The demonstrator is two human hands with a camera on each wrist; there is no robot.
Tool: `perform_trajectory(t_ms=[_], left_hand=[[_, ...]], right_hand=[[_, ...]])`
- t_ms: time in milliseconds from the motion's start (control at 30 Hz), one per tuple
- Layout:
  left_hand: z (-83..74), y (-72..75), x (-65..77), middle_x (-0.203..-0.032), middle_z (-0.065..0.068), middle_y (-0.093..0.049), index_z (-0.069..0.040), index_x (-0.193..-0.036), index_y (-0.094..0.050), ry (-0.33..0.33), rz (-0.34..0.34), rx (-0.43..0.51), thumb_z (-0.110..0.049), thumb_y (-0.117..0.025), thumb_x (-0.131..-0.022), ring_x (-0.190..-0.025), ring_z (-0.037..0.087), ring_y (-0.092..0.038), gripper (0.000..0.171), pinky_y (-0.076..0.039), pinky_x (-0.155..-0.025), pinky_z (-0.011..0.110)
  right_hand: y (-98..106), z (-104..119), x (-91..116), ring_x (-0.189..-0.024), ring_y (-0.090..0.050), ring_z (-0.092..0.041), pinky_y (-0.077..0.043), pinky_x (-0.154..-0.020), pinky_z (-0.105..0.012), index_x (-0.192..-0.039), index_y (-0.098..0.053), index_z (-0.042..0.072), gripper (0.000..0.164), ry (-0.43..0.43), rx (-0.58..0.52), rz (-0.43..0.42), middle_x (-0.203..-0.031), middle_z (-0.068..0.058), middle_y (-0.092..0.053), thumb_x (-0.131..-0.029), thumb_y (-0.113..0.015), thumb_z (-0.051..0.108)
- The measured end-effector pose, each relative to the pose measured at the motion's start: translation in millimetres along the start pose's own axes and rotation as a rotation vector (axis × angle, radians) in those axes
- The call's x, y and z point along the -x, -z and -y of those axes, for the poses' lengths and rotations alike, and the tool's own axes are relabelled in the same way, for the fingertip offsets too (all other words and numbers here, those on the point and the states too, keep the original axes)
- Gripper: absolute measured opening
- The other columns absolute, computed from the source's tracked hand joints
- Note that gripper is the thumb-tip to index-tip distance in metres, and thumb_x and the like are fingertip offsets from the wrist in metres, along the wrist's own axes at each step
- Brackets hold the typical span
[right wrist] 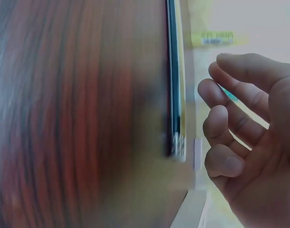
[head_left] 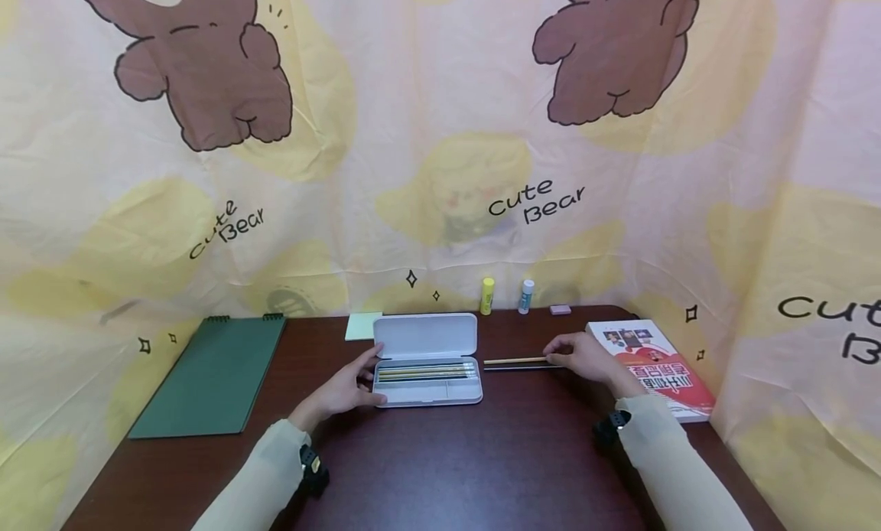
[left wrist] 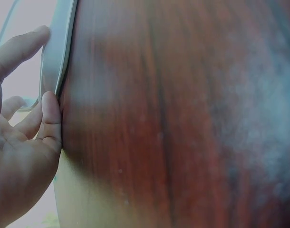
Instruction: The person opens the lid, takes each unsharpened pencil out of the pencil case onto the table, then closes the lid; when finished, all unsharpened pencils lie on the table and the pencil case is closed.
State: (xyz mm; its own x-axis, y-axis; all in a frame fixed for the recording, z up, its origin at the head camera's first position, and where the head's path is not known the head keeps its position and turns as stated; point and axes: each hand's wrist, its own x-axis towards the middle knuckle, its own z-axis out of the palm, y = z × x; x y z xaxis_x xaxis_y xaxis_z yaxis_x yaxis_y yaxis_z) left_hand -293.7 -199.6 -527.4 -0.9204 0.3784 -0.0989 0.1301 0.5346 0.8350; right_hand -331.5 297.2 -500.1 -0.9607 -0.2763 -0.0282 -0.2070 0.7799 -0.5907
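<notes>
A white pencil case point(head_left: 428, 401) lies with its lid point(head_left: 425, 336) raised, several striped pencils point(head_left: 427, 372) in its upper compartment. At its left end my left hand point(head_left: 344, 386) grips the side, thumb by the front corner and fingers near the hinge. The left wrist view shows fingertips point(left wrist: 51, 102) against the case wall point(left wrist: 59, 42). To the right of the case a yellow pencil point(head_left: 512, 360) and a dark pencil point(head_left: 519, 368) lie side by side. My right hand point(head_left: 581, 355) hovers over their right ends, loosely bent fingers point(right wrist: 214, 92) apart from them in the right wrist view.
A green spiral notebook point(head_left: 213, 378) lies at left, and a red and white book point(head_left: 654, 370) at right. Behind the case is a pale green paper pad point(head_left: 361, 326). A yellow glue stick point(head_left: 487, 296), a white-capped stick point(head_left: 526, 296) and a pink eraser point(head_left: 560, 310) line the back edge.
</notes>
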Motion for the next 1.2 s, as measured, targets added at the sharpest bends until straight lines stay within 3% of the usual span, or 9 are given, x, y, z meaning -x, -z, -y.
perform_trajectory(t_ms=[367, 700, 1000, 1200], left_hand=[[0.2, -0.8, 0.5, -0.146, 0.006, -0.049, -0.030, -0.160, -0.022, 0.002, -0.007, -0.004, -0.024, -0.087, -0.078, -0.116, 0.023, -0.049, 0.104, -0.048, -0.089, 0.031], [2.3, -0.9, -0.6, -0.145, 0.007, -0.049, -0.029, -0.160, -0.023, 0.000, -0.015, -0.014, -0.023, -0.087, -0.077, -0.115, 0.024, -0.049, 0.106, -0.048, -0.089, 0.030], [2.0, -2.2, 0.3, -0.146, 0.007, -0.049, -0.028, -0.159, -0.024, 0.003, -0.019, -0.006, -0.025, -0.087, -0.077, -0.115, 0.023, -0.049, 0.103, -0.048, -0.090, 0.032], [1.6, -1.2, 0.3, -0.146, 0.007, -0.049, -0.029, -0.159, -0.024, 0.014, -0.021, -0.011, -0.024, -0.087, -0.077, -0.115, 0.023, -0.049, 0.104, -0.047, -0.090, 0.031]], right_hand=[[-19.3, 35.3, -11.8, -0.089, -0.058, -0.017, -0.046, -0.082, -0.035, -0.105, -0.076, 0.018, 0.014, 0.037, -0.009, 0.029, -0.100, 0.003, -0.073, -0.093, -0.070, 0.024], [-35.1, 67.4, -16.3, -0.091, -0.059, -0.017, -0.049, -0.089, -0.041, -0.109, -0.075, 0.018, 0.017, 0.069, -0.042, 0.078, -0.099, 0.007, -0.072, -0.094, -0.070, 0.023], [-52.1, 87.9, -22.8, -0.087, -0.059, -0.014, -0.050, -0.082, -0.036, -0.107, -0.076, 0.018, 0.016, 0.172, -0.026, 0.125, -0.100, 0.008, -0.073, -0.093, -0.071, 0.023], [-62.6, 99.2, -26.7, -0.090, -0.060, -0.013, -0.052, -0.084, -0.037, -0.106, -0.076, 0.019, 0.014, 0.189, -0.027, 0.138, -0.103, 0.007, -0.074, -0.093, -0.071, 0.021]])
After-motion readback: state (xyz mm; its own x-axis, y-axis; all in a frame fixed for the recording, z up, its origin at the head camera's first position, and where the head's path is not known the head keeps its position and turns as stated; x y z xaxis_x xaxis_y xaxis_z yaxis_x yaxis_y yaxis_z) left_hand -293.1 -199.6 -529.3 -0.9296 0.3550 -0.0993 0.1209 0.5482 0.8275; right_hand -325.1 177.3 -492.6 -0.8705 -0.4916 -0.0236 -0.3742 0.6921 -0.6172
